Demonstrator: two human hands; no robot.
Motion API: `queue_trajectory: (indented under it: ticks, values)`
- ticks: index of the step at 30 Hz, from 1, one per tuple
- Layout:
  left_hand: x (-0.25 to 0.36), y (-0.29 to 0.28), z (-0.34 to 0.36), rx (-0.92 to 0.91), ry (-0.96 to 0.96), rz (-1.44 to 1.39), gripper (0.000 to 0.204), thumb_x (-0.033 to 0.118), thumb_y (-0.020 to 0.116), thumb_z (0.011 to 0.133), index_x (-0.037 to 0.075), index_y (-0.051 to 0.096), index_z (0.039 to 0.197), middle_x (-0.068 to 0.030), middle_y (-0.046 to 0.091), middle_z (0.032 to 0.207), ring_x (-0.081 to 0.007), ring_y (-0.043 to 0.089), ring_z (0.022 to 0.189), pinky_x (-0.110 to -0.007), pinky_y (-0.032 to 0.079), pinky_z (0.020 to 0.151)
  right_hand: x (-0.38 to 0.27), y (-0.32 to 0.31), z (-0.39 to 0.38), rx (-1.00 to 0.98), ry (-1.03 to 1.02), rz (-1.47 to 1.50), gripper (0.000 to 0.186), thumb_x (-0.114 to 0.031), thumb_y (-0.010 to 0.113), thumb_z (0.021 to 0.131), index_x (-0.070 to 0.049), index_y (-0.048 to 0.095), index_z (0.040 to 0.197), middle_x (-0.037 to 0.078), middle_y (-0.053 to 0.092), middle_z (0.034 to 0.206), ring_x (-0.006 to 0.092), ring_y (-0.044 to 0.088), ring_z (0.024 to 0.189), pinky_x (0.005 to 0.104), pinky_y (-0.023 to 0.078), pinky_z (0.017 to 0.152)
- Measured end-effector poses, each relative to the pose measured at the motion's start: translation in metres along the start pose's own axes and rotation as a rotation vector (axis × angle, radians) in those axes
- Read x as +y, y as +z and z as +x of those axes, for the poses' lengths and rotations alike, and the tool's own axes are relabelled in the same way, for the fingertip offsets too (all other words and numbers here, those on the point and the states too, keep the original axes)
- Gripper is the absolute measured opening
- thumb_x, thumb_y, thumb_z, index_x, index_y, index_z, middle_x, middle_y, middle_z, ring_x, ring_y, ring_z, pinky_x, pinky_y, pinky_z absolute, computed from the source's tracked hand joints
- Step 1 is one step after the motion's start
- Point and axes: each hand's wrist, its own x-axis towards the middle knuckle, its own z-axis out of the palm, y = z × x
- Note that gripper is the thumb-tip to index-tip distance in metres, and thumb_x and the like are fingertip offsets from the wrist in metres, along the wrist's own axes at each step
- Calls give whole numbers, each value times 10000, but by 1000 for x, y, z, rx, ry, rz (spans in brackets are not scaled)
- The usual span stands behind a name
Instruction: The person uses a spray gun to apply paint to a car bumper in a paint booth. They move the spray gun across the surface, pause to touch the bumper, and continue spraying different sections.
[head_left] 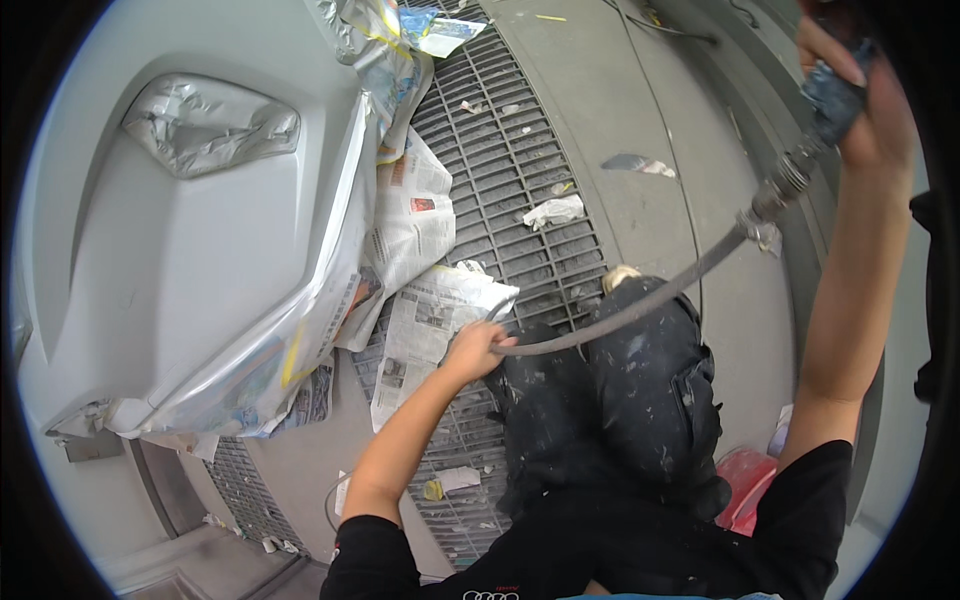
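My left hand (478, 350) is closed on a grey hose (630, 318) at mid-height, just above my paint-flecked dark trousers (645, 420). The hose curves up to the right to a taped metal fitting (785, 185). Raised at the upper right, my right hand (870, 110) is closed around a spray gun (835, 85) with a grimy grey-blue covering, partly cut off by the frame edge. To the left stands a grey vehicle body panel (200, 240), its recess covered with crumpled silver masking (205, 120) and its edge draped with plastic film and newspaper (420, 340).
A metal floor grate (500, 150) runs under me, with paper scraps (550, 210) on it and a thin cable (668, 150) on the floor beside it. A red container (742, 485) sits behind my right side. A grey ledge (750, 90) runs along the right.
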Motion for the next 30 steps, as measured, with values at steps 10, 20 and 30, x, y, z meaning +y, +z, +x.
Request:
queue_trajectory:
  ticks: [10,20,30]
  values:
    - [162,-42,146,-216,104,-1350,456,222,627,1047,-10,546,1432,-157,695,1265,-240,688,1155,-351,536,996,249,-80,-61,528,443,-636,200,-247,714,982,-69,743,1069,-21,722,825,34,549,629,230,425,532]
    - [201,-32,325,512,-366,-2086,347,304,596,1083,27,650,1284,-55,723,1156,-87,680,997,-207,509,809,445,-113,-93,375,333,-705,152,-113,597,1020,-38,704,1097,61,714,1004,146,622,909,290,492,835]
    - [158,-28,318,839,-293,-2020,353,326,598,1079,11,703,1198,-99,768,1058,-137,727,939,-246,545,801,508,-60,-100,494,759,-648,84,-149,704,1002,-76,663,1011,-34,669,946,40,519,717,225,416,632]
